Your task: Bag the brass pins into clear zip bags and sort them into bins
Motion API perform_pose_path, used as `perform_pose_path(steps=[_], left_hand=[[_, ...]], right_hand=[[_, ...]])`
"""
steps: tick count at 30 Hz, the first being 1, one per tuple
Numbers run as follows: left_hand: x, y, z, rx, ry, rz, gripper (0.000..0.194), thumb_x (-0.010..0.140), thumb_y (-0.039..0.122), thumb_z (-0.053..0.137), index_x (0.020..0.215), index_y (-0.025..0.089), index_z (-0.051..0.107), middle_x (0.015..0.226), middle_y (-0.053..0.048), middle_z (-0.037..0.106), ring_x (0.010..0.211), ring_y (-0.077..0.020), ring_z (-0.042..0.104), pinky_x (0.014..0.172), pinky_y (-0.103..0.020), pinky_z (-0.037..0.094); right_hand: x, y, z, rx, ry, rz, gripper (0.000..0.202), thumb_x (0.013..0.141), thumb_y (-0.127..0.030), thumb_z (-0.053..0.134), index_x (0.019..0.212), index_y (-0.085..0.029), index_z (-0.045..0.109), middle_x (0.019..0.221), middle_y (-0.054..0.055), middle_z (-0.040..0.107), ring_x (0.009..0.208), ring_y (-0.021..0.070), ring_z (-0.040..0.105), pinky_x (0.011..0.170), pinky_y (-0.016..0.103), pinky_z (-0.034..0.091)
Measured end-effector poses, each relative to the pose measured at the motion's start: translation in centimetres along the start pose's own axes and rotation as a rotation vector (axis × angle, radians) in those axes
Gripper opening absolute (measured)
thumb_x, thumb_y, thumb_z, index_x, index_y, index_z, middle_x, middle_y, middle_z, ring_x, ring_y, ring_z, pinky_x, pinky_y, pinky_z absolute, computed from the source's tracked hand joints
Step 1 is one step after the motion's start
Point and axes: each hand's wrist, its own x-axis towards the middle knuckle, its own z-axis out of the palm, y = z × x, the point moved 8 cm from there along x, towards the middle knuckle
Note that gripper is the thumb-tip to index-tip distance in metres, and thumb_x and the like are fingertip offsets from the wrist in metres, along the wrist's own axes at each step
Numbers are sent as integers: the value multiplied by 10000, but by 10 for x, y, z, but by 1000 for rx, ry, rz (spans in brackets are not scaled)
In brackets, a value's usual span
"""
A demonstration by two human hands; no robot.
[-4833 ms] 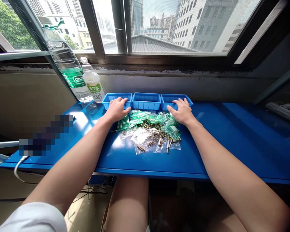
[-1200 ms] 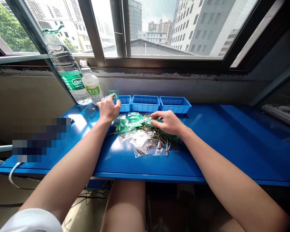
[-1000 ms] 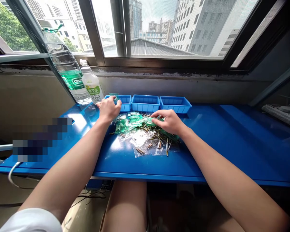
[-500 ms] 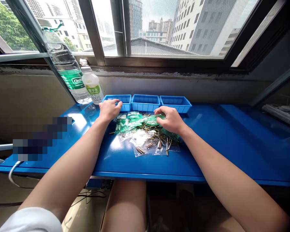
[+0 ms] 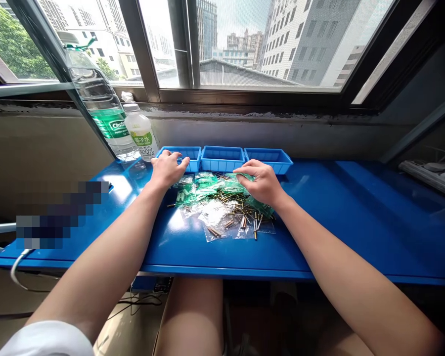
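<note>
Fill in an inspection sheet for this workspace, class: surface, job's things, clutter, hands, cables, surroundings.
Surface: blue table.
Job's things: pile of green packets with brass pins and clear bags; three blue trays behind it.
Clutter: large water bottle, small bottle.
Hands: left hand flat at the left tray's edge; right hand pinching a green packet.
Cables: white cable at the table's left edge.
Surroundings: window showing buildings.

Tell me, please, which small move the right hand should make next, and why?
Probably lift the green bag clear of the pile: the right hand already has its fingertips curled on it, while the three blue trays stand just behind.
</note>
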Motion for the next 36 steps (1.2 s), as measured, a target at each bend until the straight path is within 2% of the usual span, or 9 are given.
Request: perform_pose_path(steps=[4,7,10,13,18,22,27,32,36], left_hand=[[-1,6,2,63,-36,31,552,895,547,400,1180,161,671,1200,-208,623,1216,-387,500,996,-577,312],[-5,16,-11,0,63,75,514,886,525,447,1182,163,660,1215,-193,615,1217,-375,498,983,-550,324],[-16,43,-24,-131,140,277,429,880,468,491,1163,181,638,1196,-141,630,1180,-318,534,989,-494,344],[-36,76,-24,-235,74,527,360,875,442,524,1115,183,591,1138,-102,655,1121,-273,570,982,-449,375],[-62,112,-18,-408,-19,728,286,885,387,573,1069,177,513,1033,-77,677,959,-209,633,895,-387,452],[-74,127,-15,-473,-42,886,156,928,286,532,1043,199,590,994,-56,703,919,-176,656,857,-347,476],[-76,130,-7,-499,-104,900,215,908,248,552,1107,218,630,1064,-65,716,1001,-190,661,886,-355,496],[-74,130,-15,-565,-42,866,193,890,219,552,1058,194,645,1048,-83,725,983,-195,673,866,-358,524],[-71,127,-22,-591,9,825,181,878,231,573,1037,183,645,1015,-90,718,933,-191,671,838,-350,536]], right_hand=[[0,2,-2,-12,25,-15,181,854,-231,635,952,-206,785,838,74,700,777,203,644,675,343,532],[1,1,-7,-3,87,-18,167,860,-241,639,936,-209,785,830,65,725,736,190,645,665,331,524],[1,1,-14,-10,173,14,130,841,-235,657,876,-205,778,791,49,737,667,173,632,652,320,516],[0,3,-18,29,231,71,111,822,-260,674,837,-187,756,759,43,734,585,148,600,600,298,498],[-1,7,-15,198,242,166,124,806,-304,685,805,-181,702,736,34,717,615,151,622,560,274,488],[0,5,-11,285,223,185,118,799,-298,684,806,-180,677,773,41,718,704,169,655,602,281,506],[0,8,-7,341,193,225,168,809,-345,675,832,-180,650,744,35,685,668,155,623,590,282,482],[-2,13,-3,388,177,259,301,850,-348,617,1108,-225,523,702,-27,642,539,106,537,516,246,434],[-2,10,-3,346,144,220,160,835,-231,559,994,-224,542,785,-2,651,594,104,559,501,227,421]])
